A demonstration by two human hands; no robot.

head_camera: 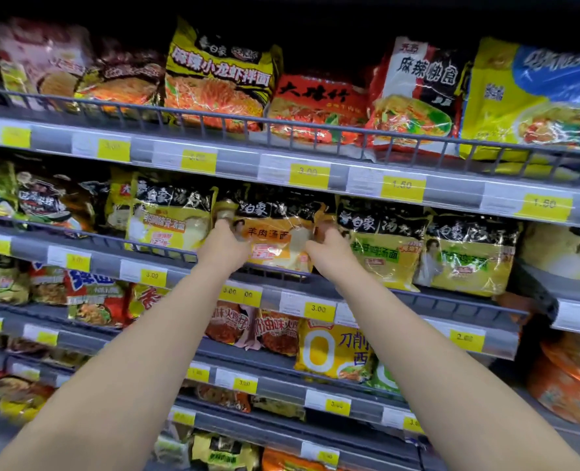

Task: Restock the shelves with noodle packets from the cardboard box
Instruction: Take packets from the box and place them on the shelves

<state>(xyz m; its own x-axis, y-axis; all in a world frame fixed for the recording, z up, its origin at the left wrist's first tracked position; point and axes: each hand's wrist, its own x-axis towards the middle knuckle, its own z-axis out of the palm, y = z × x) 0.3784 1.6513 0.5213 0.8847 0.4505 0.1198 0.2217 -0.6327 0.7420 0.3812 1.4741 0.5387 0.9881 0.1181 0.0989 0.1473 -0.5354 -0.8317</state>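
Note:
An orange and black noodle packet (275, 232) stands upright in the middle of the second shelf (282, 280), behind its wire rail. My left hand (225, 244) grips the packet's left edge, fingers wrapped behind it. My right hand (327, 248) grips its right edge. Both arms reach up and forward from the bottom of the view. The cardboard box is not in view.
Similar yellow and black packets (380, 246) stand on both sides of the held one. The upper shelf (213, 154) holds larger noodle packs. Lower shelves carry more packets and yellow price tags (318, 309). Orange bowl noodles (567, 382) sit at the lower right.

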